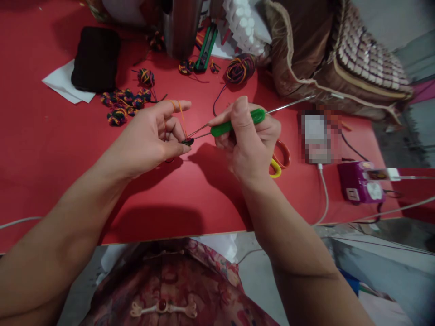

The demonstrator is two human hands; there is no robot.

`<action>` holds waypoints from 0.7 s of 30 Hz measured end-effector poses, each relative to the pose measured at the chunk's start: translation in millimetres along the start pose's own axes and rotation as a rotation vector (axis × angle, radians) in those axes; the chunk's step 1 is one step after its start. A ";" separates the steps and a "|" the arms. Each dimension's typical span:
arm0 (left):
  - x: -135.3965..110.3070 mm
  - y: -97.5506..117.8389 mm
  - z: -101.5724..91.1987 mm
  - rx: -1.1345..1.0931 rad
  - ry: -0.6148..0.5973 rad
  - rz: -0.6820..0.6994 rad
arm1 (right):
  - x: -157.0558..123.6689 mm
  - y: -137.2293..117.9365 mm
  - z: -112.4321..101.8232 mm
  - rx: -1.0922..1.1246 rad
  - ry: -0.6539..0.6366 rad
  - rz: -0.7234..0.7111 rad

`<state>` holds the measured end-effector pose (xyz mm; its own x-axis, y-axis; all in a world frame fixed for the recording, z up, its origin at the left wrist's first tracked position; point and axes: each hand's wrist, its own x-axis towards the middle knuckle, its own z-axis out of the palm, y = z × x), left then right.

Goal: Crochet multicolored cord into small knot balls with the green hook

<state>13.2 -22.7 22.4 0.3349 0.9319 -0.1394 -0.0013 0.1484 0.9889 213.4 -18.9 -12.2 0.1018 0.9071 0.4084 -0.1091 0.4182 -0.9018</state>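
We are working over the wide red table point(50, 149), with a brown sequinned fabric bag point(340, 54) lying at its far right. Our left hand point(149, 136) and right hand point(249, 140) are hovering just beside each other above the table's middle. Beyond the left hand, a flat black pouch point(96, 59) is lying near a cluster of small multicoloured crocheted rounds point(124, 104), which we are judging to be finished. A multicoloured yarn ball point(240, 68) is sitting farther back, with plenty of yarn wound on it. The right hand's grip is clenched around a green-handled metal crochet hook point(238, 123). The left hand's grip is pinching a tiny dark crocheted piece point(187, 141) at the hook's tip, while a thin orange yarn strand point(181, 113) is running over the raised index finger. That piece is looking barely begun to us: only a small knot of stitches is showing, so most of its rounds are left to work.
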 end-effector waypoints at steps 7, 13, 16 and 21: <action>-0.2 4.9 8.8 0.006 0.082 -0.054 | -7.4 -13.4 2.6 -0.154 0.030 -0.058; 1.4 4.0 5.1 -0.046 0.098 -0.124 | -16.2 -25.5 5.5 -0.371 0.003 -0.131; 3.5 1.8 1.3 -0.084 0.112 -0.136 | -15.7 -20.3 5.6 -0.322 -0.028 -0.268; 5.5 2.7 -5.3 -0.238 0.115 -0.172 | -13.8 -14.0 1.8 -0.324 -0.138 -0.361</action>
<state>10.1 -15.4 24.0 0.2407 0.9157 -0.3218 -0.1787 0.3676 0.9126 211.8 -37.2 -5.0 -0.0578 0.7140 0.6977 0.2236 0.6904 -0.6880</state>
